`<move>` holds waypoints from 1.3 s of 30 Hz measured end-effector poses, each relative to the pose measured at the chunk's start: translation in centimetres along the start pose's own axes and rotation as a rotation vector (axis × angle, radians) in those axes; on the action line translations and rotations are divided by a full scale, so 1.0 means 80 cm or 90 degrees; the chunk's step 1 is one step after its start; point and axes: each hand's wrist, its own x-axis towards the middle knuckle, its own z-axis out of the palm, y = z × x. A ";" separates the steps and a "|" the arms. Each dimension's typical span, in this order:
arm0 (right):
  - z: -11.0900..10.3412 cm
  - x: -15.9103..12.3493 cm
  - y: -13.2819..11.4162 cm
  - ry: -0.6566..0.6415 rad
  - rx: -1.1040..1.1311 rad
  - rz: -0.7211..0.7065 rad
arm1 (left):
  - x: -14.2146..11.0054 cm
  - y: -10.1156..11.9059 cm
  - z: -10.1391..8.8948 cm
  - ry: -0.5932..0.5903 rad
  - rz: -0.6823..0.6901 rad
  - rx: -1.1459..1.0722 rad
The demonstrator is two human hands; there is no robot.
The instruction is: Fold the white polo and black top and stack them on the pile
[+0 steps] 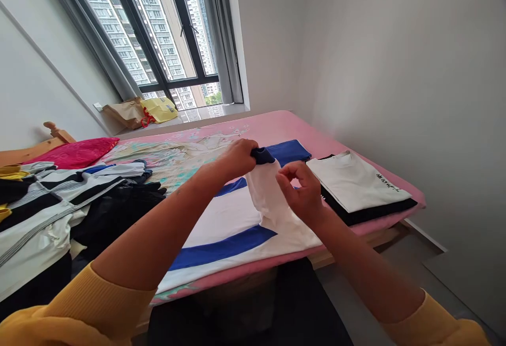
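Note:
A white long-sleeved shirt [225,214] with blue bands lies spread on the bed's near edge. My left hand [239,157] is closed on the dark blue cuff [264,155] of one sleeve and holds it raised above the shirt. The white sleeve [263,190] hangs from that cuff down to the shirt body. At the sleeve's right edge is my right hand [302,190], its thumb and index finger curled together in a ring. Whether cloth is between those fingertips is hidden. Behind the sleeve lies a folded blue garment [290,151].
Folded white [356,177] and black shirts [379,210] are stacked on the right of the pink bed [272,124]. A heap of clothes [59,203] covers the left, near a red pillow [75,152]. Paper [124,114] and yellow bags [160,109] rest on the windowsill.

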 end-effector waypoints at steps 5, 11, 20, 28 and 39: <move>0.012 -0.113 0.029 -0.469 -0.008 -0.020 | 0.016 -0.013 -0.010 0.030 -0.020 0.002; 0.042 -0.185 0.102 -0.486 -0.087 0.049 | 0.045 -0.007 -0.026 0.014 -0.014 0.029; 0.069 -0.209 0.126 -0.512 -0.192 -0.012 | 0.082 -0.007 -0.022 -0.004 0.076 0.068; 0.066 -0.199 0.113 -0.442 -0.137 -0.034 | 0.066 -0.009 -0.036 -0.086 0.017 0.055; 0.085 -0.215 0.104 -0.575 -0.233 -0.082 | -0.026 0.017 -0.056 -0.024 0.245 0.165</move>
